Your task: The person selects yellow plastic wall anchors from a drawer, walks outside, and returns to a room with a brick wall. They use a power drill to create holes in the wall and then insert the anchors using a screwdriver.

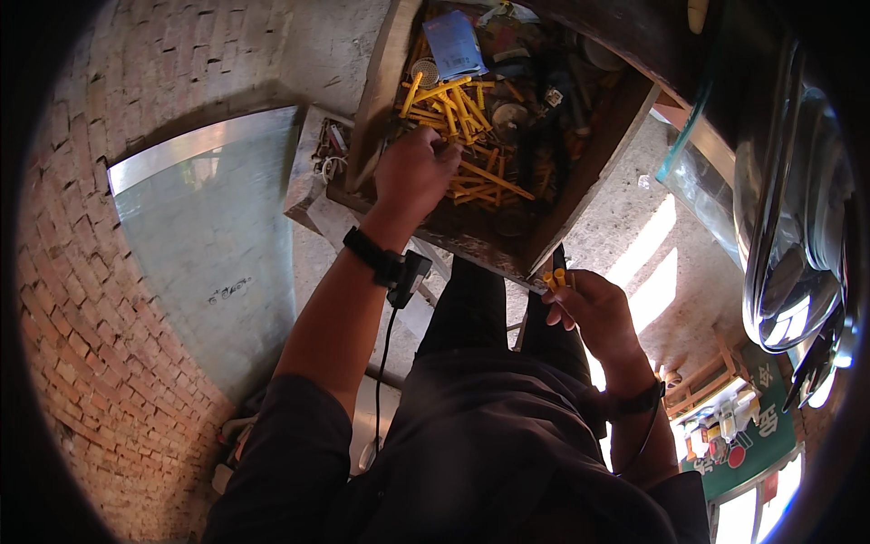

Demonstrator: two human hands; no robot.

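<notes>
Wooden drawer walls [591,177] surround yellow plastic wall plugs [459,104] beside and beyond the left hand [410,177], whose grip I cannot tell, while the right hand [600,313] grasps several, so picking seems underway, next needing a fingertip pinch.

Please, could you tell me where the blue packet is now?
In the head view, the blue packet lies in the far left part of the wooden drawer, just beyond the loose yellow pieces.

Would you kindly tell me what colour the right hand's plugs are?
The plugs in the right hand are yellow in the head view.
</notes>
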